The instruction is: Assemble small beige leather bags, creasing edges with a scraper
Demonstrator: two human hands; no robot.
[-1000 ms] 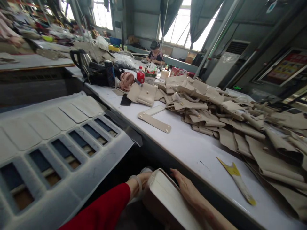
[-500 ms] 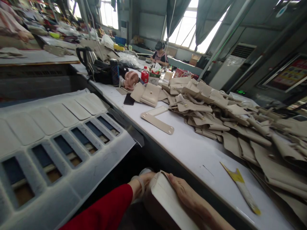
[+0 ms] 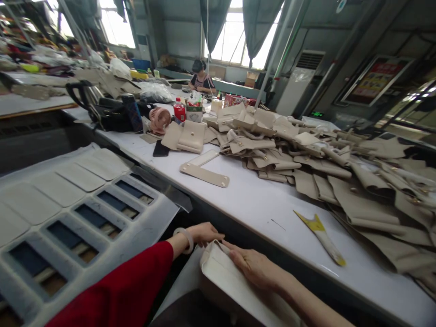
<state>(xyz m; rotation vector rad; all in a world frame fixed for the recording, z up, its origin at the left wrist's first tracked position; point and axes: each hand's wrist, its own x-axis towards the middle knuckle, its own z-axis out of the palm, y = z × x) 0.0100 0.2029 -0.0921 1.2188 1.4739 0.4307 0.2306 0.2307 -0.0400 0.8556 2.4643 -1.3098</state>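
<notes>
A beige leather bag (image 3: 238, 277) leans across my lap, its pale panel facing up and its far corner below the table edge. My right hand (image 3: 254, 268) is closed on the bag's right edge, fingers lying along the panel near the far corner. My left hand (image 3: 203, 234), with a pale bangle (image 3: 185, 240) at the wrist, is just beyond that corner. Its fingers are bent and closed, the tips close to those of my right hand. Whatever they pinch is too small to make out. The bag's underside is hidden.
A large pile of beige bag pieces (image 3: 306, 159) covers the table's right side. A yellow-ended scraper-like tool (image 3: 320, 236) and straps (image 3: 206, 175) lie on the white table (image 3: 238, 204). Left is a plastic-covered rack (image 3: 98, 254) with flat panels. A person (image 3: 201, 79) sits far back.
My left hand has come up from behind the bag to above its far corner, with fingers bent. My right hand keeps its hold. The view has turned to the right.
</notes>
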